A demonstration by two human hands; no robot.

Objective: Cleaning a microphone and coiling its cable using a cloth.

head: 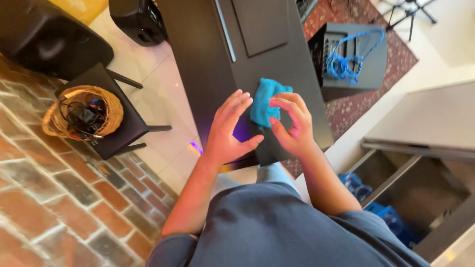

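A crumpled teal cloth [263,99] is held over the near end of a dark tabletop [213,69]. My right hand [292,126] pinches its lower right edge between thumb and fingers. My left hand [228,129] hovers just left of the cloth with fingers spread and thumb out, not clearly touching it. A flat dark rectangular pad [262,24] lies farther up the tabletop.
A wicker basket [81,112] of cables sits on a small black stool [118,131] to the left, by a brick wall [54,207]. A black box with a coiled blue cable [349,57] stands on a patterned rug at right. Dark speakers [138,20] stand at upper left.
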